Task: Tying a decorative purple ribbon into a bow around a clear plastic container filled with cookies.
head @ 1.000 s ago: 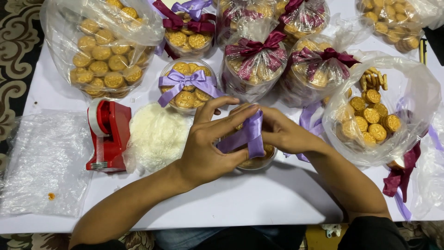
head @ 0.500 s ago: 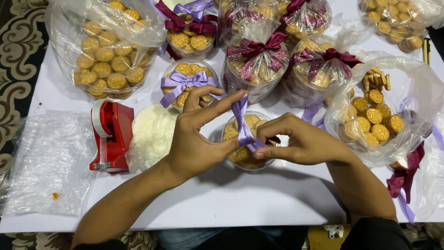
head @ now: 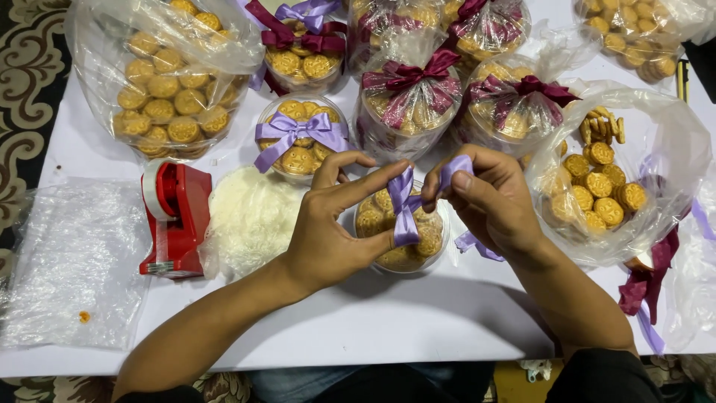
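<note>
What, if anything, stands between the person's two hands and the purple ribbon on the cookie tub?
Nothing visible does. The left hand and right hand each already pinch the purple ribbon directly, above the cookie tub.

Six ribbon-tied cookie tubs (head: 302, 138) are counted, perhaps more at the blurred top edge, three open cookie bags (head: 175, 71), one red tape dispenser (head: 175, 216).

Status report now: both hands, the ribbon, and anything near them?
Left hand pinches purple ribbon. Right hand pulls its loop. Cookie tub underneath. Tape dispenser apart at left.
</note>
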